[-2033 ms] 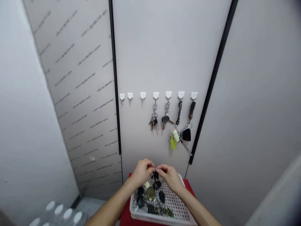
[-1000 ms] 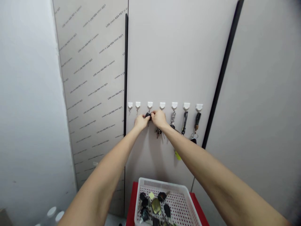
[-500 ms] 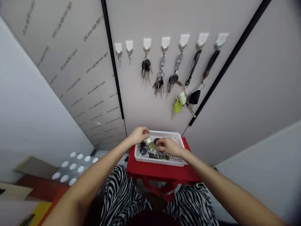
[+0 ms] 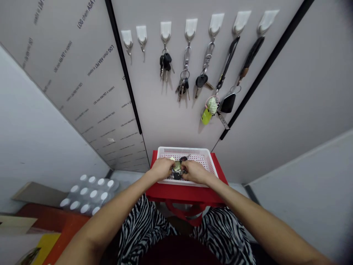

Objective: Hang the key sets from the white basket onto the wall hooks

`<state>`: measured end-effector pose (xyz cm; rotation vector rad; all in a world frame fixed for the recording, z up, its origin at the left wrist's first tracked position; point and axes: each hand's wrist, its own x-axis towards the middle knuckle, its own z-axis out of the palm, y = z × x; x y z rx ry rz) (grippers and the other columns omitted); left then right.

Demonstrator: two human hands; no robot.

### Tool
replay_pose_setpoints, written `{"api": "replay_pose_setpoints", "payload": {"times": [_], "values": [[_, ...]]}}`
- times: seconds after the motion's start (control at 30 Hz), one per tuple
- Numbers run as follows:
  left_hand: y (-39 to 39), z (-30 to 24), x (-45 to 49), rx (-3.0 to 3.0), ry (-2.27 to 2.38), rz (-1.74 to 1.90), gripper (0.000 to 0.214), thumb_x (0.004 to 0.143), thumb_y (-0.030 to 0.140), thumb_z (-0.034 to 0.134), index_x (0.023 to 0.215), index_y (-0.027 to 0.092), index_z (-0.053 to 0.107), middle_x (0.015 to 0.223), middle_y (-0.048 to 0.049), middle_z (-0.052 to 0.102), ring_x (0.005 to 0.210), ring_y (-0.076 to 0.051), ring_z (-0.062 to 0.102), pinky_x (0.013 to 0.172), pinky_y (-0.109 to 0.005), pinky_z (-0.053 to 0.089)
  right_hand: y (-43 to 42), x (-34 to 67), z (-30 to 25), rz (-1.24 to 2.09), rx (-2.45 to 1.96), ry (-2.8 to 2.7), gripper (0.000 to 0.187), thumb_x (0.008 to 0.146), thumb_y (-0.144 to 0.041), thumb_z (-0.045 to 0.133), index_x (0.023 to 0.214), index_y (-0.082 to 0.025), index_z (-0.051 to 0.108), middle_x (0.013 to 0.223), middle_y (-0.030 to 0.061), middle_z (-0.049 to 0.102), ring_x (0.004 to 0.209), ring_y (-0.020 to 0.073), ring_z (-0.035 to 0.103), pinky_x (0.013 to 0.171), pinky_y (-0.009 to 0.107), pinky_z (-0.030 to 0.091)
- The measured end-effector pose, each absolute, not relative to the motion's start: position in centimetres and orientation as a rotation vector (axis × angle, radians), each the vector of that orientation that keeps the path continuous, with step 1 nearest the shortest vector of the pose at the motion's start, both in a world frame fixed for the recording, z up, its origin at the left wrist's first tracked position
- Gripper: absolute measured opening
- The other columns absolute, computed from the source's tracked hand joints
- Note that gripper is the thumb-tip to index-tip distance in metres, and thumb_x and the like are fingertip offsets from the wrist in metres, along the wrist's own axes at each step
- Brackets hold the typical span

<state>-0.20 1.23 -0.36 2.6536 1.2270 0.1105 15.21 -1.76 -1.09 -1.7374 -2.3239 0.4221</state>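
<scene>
A white perforated basket (image 4: 205, 154) of keys stands on a red stool (image 4: 187, 193) in front of my knees. My left hand (image 4: 161, 169) and my right hand (image 4: 194, 172) are both down in the basket, fingers curled around the pile of keys (image 4: 178, 167) between them. What each hand grips is hidden. On the wall above runs a row of white hooks (image 4: 190, 25). The two leftmost hooks (image 4: 134, 35) are bare. The others carry key bunches, among them a black-headed bunch (image 4: 164, 62) on the third hook.
A pack of white-capped bottles (image 4: 88, 193) lies on the floor at left, beside cardboard and an orange board (image 4: 63, 232). A black strip (image 4: 124, 70) divides the wall panels at left, another black strip (image 4: 264, 70) at right. My zebra-patterned trousers (image 4: 143, 228) fill the bottom.
Both hands lifted a black key bunch from the basket, hung it on the third hook, then dropped back into the basket. The view has tilted downward.
</scene>
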Motion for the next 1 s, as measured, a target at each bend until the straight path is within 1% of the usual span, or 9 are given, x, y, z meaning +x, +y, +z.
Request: {"api": "replay_pose_setpoints", "payload": {"times": [0.1, 0.17, 0.23, 0.33, 0.53, 0.67, 0.73, 0.87, 1.0], "values": [[1.0, -0.2, -0.2, 2.618, 1.232, 0.149, 0.02, 0.06, 0.017, 0.043, 0.075, 0.022, 0.055, 0.072, -0.0025, 0.057, 0.073, -0.016, 0.048, 0.065, -0.024, 0.034, -1.5, 15.7, -1.6, 0.48, -1.703, -2.065, 0.011, 0.054, -0.019, 0.046, 0.063, -0.017, 0.051, 0.055, -0.0007, 0.05, 0.05, 0.0093, 0.042, 0.047, 0.02, 0.028], [0.9, 0.0, -0.2, 2.596, 1.207, 0.167, 0.021, 0.059, 0.018, 0.044, 0.076, 0.023, 0.056, 0.073, -0.0012, 0.057, 0.074, -0.016, 0.048, 0.066, -0.023, 0.034, -1.3, 16.3, -1.7, 0.662, -1.665, -1.863, 0.009, 0.058, -0.02, 0.041, 0.06, -0.016, 0.048, 0.051, -0.0023, 0.047, 0.046, 0.0076, 0.04, 0.046, 0.019, 0.029], [0.8, 0.1, -0.2, 2.58, 1.184, 0.173, 0.022, 0.058, 0.019, 0.046, 0.077, 0.024, 0.056, 0.073, -0.0003, 0.057, 0.074, -0.016, 0.049, 0.066, -0.023, 0.034, -1.1, 16.7, -1.7, 0.863, -1.602, -1.657, 0.01, 0.06, -0.023, 0.04, 0.059, -0.015, 0.046, 0.049, -0.0035, 0.045, 0.044, 0.0067, 0.039, 0.045, 0.019, 0.03], [0.8, 0.1, -0.2, 2.575, 1.176, 0.191, 0.023, 0.058, 0.021, 0.046, 0.079, 0.024, 0.055, 0.074, 0.0002, 0.057, 0.073, -0.016, 0.049, 0.066, -0.023, 0.034, -1.1, 17.0, -1.2, 1.049, -1.462, -1.419, 0.013, 0.057, -0.027, 0.046, 0.061, -0.015, 0.046, 0.05, -0.0048, 0.045, 0.044, 0.0057, 0.039, 0.046, 0.019, 0.032], [0.9, 0.0, 0.0, 2.538, 1.191, 0.266, 0.024, 0.062, 0.02, 0.042, 0.083, 0.022, 0.053, 0.078, -0.0003, 0.057, 0.071, -0.014, 0.049, 0.061, -0.022, 0.035, -1.6, 16.4, 0.1, 1.229, -1.322, -1.128, 0.015, 0.052, -0.025, 0.051, 0.063, -0.015, 0.046, 0.054, -0.0047, 0.048, 0.046, 0.005, 0.041, 0.048, 0.02, 0.034], [1.4, 0.8, -0.3, 2.643, 1.255, 0.382, 0.026, 0.063, 0.016, 0.04, 0.085, 0.019, 0.052, 0.087, -0.0041, 0.054, 0.083, -0.017, 0.045, 0.07, -0.026, 0.032, -1.5, 16.6, 1.2, 1.217, -1.219, -1.059, 0.011, 0.053, -0.021, 0.049, 0.061, -0.015, 0.047, 0.053, -0.0047, 0.048, 0.048, 0.0054, 0.043, 0.05, 0.02, 0.035], [1.6, 1.1, -0.6, 2.723, 1.285, 0.348, 0.026, 0.062, 0.015, 0.041, 0.086, 0.018, 0.052, 0.088, -0.0056, 0.054, 0.086, -0.019, 0.043, 0.072, -0.03, 0.03, -1.4, 16.9, 1.9, 1.198, -1.209, -1.056, 0.009, 0.053, -0.019, 0.047, 0.061, -0.015, 0.047, 0.051, -0.005, 0.048, 0.047, 0.0051, 0.043, 0.049, 0.02, 0.034], [2.0, 0.5, -0.9, 2.821, 1.253, 0.183, 0.023, 0.061, 0.014, 0.042, 0.08, 0.017, 0.054, 0.081, -0.0076, 0.056, 0.081, -0.02, 0.045, 0.074, -0.034, 0.028, -1.7, 17.8, 3.0, 1.238, -1.24, -1.181, 0.008, 0.053, -0.016, 0.046, 0.06, -0.014, 0.048, 0.048, -0.0054, 0.045, 0.044, 0.0044, 0.04, 0.046, 0.018, 0.032], [2.3, -0.5, -0.7, 2.858, 1.234, 0.139, 0.018, 0.063, 0.012, 0.04, 0.07, 0.016, 0.056, 0.074, -0.0075, 0.058, 0.077, -0.019, 0.047, 0.078, -0.037, 0.024, -2.5, 18.6, 3.0, 1.347, -1.339, -1.399, 0.011, 0.06, -0.024, 0.042, 0.062, -0.014, 0.048, 0.045, -0.0053, 0.042, 0.041, 0.0046, 0.038, 0.043, 0.018, 0.03]]}}
